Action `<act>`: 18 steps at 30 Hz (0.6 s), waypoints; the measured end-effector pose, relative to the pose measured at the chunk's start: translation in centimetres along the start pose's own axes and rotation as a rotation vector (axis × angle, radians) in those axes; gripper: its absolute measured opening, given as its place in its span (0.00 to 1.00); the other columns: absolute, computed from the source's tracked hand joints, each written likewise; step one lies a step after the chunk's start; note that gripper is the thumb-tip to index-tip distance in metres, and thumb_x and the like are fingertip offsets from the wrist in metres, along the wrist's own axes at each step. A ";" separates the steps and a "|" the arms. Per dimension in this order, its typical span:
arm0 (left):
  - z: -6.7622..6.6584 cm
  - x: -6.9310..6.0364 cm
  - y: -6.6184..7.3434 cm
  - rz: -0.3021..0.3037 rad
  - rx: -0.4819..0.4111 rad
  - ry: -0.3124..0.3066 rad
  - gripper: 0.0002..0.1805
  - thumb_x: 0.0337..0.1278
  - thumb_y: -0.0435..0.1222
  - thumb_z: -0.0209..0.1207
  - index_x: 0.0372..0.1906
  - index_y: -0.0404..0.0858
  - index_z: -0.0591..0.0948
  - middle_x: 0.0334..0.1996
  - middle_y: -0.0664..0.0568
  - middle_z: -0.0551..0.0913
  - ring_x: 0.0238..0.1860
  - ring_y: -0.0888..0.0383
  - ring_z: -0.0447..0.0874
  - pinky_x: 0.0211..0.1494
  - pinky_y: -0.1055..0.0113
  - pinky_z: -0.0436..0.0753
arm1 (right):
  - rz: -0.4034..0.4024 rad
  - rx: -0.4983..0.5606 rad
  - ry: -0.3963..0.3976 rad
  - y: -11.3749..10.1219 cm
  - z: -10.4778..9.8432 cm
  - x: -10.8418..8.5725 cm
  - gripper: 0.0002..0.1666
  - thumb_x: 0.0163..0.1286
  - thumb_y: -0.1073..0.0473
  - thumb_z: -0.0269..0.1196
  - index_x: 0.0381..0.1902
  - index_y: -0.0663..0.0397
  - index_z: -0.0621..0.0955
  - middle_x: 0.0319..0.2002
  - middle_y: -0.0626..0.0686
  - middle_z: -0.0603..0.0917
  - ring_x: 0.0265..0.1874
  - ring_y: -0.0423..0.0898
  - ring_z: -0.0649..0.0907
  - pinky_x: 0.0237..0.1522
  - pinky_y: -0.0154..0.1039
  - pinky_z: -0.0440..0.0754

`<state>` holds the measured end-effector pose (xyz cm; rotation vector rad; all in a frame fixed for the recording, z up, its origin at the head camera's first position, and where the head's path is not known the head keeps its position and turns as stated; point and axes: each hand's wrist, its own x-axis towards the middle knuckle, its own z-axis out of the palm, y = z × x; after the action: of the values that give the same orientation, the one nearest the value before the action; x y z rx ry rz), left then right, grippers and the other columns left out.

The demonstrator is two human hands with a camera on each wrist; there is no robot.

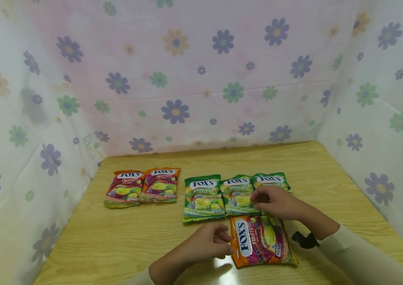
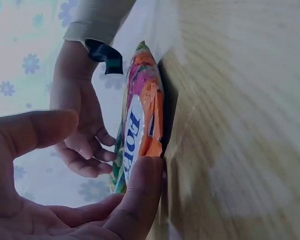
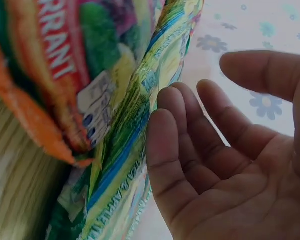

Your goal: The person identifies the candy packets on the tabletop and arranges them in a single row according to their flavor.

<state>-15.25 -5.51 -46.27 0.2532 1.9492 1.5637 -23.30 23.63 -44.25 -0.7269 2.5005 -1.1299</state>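
Observation:
A red and orange fruits candy bag lies sideways near the front of the table, its printed top end facing left. Beside that end is the left hand, fingers loosely bent; in the left wrist view a fingertip is at the edge of the orange bag. Above the rightmost of three green spring tea bags hovers the right hand, partly hiding it. In the right wrist view the right hand has relaxed, empty fingers next to the green bag.
Two more fruits bags lie side by side at the left on the wooden table. The other green bags stand in a row at the middle. Flower-patterned cloth surrounds the back and sides. A dark band is on the right wrist.

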 end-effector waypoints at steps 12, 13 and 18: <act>0.2 -0.4 0.9 -0.056 -0.129 0.004 0.26 0.64 0.29 0.57 0.66 0.25 0.73 0.50 0.41 0.85 0.49 0.52 0.87 0.53 0.56 0.89 | -0.131 -0.208 -0.065 -0.3 0.4 -0.4 0.18 0.64 0.52 0.76 0.50 0.46 0.85 0.43 0.44 0.86 0.40 0.40 0.85 0.43 0.36 0.85; 0.3 -0.5 0.9 -0.054 -0.136 0.008 0.25 0.65 0.29 0.57 0.66 0.25 0.73 0.51 0.40 0.85 0.49 0.52 0.87 0.53 0.55 0.89 | -0.124 -0.215 -0.067 -0.3 0.5 -0.4 0.19 0.64 0.51 0.76 0.51 0.46 0.85 0.43 0.44 0.86 0.41 0.40 0.85 0.43 0.36 0.85; 0.4 -0.4 0.8 -0.025 -0.162 0.036 0.24 0.66 0.30 0.56 0.65 0.25 0.72 0.51 0.39 0.84 0.48 0.51 0.86 0.54 0.53 0.88 | -0.093 -0.211 -0.077 -0.4 0.9 0.0 0.21 0.61 0.50 0.78 0.50 0.46 0.85 0.41 0.43 0.86 0.39 0.39 0.84 0.42 0.36 0.85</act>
<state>-14.89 -5.13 -45.42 0.1335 1.8328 1.7098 -22.72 22.87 -44.54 -0.9333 2.5686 -0.8566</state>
